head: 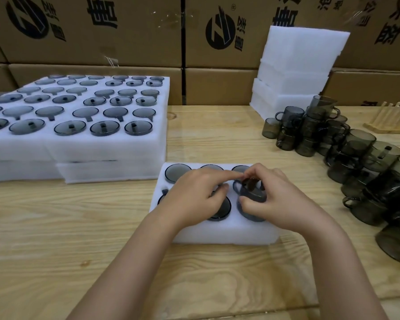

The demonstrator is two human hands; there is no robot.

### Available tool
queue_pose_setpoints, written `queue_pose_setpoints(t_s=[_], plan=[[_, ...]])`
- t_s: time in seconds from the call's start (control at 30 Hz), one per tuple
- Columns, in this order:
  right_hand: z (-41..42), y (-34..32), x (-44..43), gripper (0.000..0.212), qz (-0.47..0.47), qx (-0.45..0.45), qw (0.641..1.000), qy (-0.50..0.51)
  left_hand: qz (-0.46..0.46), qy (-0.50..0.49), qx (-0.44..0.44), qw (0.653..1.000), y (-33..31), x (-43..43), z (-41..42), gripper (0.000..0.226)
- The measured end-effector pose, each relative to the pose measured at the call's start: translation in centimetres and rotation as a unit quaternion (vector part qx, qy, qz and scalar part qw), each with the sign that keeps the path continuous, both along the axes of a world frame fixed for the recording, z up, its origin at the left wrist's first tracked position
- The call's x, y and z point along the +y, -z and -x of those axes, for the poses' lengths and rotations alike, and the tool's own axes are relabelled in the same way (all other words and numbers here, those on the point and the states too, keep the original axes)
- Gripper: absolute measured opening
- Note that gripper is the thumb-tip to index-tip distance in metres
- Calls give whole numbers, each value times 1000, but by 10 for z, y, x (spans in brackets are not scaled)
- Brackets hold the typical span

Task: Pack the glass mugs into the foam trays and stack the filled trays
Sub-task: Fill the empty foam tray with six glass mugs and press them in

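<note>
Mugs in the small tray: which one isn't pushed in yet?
The front right mug, in the right hand: it sticks up above the foam tray; others sit flush.

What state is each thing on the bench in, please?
Front tray: nearly full.
Mug: gripped, partly in corner pocket.
Right hand: grips Mug.
Left hand: rests on Front tray, index extended.
Left trays: filled, stacked.
Loose mugs: piled, unpacked.
Spare foam: stacked.

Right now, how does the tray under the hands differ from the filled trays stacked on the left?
The tray under the hands lies alone; the left trays are stacked. A mug gripped by the right hand stands proud of it; the left trays' mugs all sit sunk. Both are white foam holding dark glass.
</note>
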State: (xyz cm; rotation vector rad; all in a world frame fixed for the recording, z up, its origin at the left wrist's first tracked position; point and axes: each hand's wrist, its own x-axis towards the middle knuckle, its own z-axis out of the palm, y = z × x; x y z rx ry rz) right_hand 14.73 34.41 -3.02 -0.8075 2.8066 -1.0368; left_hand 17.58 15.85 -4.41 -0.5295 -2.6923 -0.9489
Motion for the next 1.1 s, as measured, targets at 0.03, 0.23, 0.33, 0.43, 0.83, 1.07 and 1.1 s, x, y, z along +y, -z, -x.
queue_pose_setpoints(t_s=[0.03, 0.23, 0.33, 0.43, 0.83, 1.07, 1.1], plan=[[-2, 0, -1, 27, -25, 12, 1000, 2, -1, 5, -1, 1000, 0, 0, 0, 42], [-3, 5, 0, 23, -69, 0, 997, 13, 9, 52, 34, 998, -3, 3, -1, 40], [-2, 11, -5, 28, 115, -84, 989, 39, 53, 69, 104, 991, -5, 6, -5, 27], [-1, 22, -13, 55, -44, -34, 996, 70, 140, 55, 104, 983, -5, 9, -5, 23], [2, 29, -9, 41, -22, -3, 999, 25, 191, -27, 117, 974, 5, 17, -23, 34], [8, 37, 1, 59, -57, -72, 994, 62, 23, -135, 207, 969, 16, -30, -47, 46], [9, 36, 0, 58, -70, -69, 993, 64, -33, -147, 149, 977, 18, -38, -50, 56]])
